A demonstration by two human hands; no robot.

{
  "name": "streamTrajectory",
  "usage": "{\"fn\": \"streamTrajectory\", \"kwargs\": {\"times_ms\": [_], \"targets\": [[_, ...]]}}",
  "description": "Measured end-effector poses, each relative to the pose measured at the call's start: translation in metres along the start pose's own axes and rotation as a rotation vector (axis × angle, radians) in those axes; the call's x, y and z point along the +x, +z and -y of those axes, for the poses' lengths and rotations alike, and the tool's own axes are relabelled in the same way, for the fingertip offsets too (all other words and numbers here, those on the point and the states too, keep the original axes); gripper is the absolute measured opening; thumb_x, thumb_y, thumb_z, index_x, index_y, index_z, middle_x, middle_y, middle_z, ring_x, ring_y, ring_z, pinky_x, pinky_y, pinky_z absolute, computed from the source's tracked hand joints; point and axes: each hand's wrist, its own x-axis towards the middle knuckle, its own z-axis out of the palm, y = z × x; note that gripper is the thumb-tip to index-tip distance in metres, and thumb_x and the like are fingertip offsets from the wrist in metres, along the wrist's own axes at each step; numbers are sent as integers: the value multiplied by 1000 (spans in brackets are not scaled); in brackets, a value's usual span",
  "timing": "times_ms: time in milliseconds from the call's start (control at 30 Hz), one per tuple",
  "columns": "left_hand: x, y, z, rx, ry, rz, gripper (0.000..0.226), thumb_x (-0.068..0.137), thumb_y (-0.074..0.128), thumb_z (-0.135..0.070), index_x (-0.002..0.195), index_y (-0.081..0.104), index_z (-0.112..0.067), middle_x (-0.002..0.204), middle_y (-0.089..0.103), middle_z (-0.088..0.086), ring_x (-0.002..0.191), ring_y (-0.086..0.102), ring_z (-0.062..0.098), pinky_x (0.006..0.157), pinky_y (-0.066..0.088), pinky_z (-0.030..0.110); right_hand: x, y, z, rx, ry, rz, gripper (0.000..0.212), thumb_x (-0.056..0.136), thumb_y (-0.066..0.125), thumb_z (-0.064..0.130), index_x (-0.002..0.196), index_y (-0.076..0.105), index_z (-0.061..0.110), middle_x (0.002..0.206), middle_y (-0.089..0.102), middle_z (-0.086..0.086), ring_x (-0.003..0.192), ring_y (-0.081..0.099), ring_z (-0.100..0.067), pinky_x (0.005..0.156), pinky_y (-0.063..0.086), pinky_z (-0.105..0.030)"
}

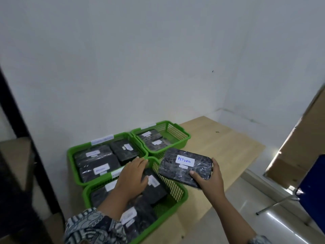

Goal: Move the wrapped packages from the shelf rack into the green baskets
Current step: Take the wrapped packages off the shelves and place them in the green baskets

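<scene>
Three green baskets stand on a low wooden platform: a near basket (177, 199), a left basket (73, 162) and a far basket (182, 136). Each holds black wrapped packages with white labels. My right hand (209, 180) grips a black wrapped package (184, 166) labelled "RETURN", held just above the right rim of the near basket. My left hand (131, 176) lies flat, fingers spread, on a package (154, 189) inside the near basket. The shelf rack (19, 141) shows as a dark frame at the left edge.
The wooden platform (225, 143) runs back to the white wall corner. A large cardboard box (302, 138) leans at the right, with a blue object (314, 189) and a metal leg beside it on the tiled floor.
</scene>
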Motion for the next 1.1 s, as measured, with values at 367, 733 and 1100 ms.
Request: {"fn": "streamTrajectory", "kwargs": {"times_ms": [367, 733, 1100], "targets": [[127, 72, 29, 10, -96, 42, 64, 81, 49, -34, 138, 40, -8, 142, 43, 10, 134, 33, 27, 108, 26, 43, 161, 71, -36, 55, 44, -2, 91, 64, 85, 33, 138, 32, 20, 125, 52, -12, 110, 56, -27, 94, 47, -38], [203, 143, 43, 93, -422, 119, 67, 86, 47, -37, 146, 26, -13, 153, 21, 8, 141, 15, 27, 110, 6, 37, 326, 159, -69, 159, 175, 79, 71, 72, 78, 13, 125, 33, 7, 123, 50, -23, 107, 56, -35, 84, 47, -34], [205, 172, 35, 210, -637, 215, 58, 77, 41, -41, 122, 59, -9, 127, 58, 10, 119, 53, 29, 94, 37, 40, 385, 217, -79, 125, 466, 150, 57, 84, 68, 11, 122, 28, -1, 133, 32, -33, 105, 51, -46, 85, 46, -43]]}}
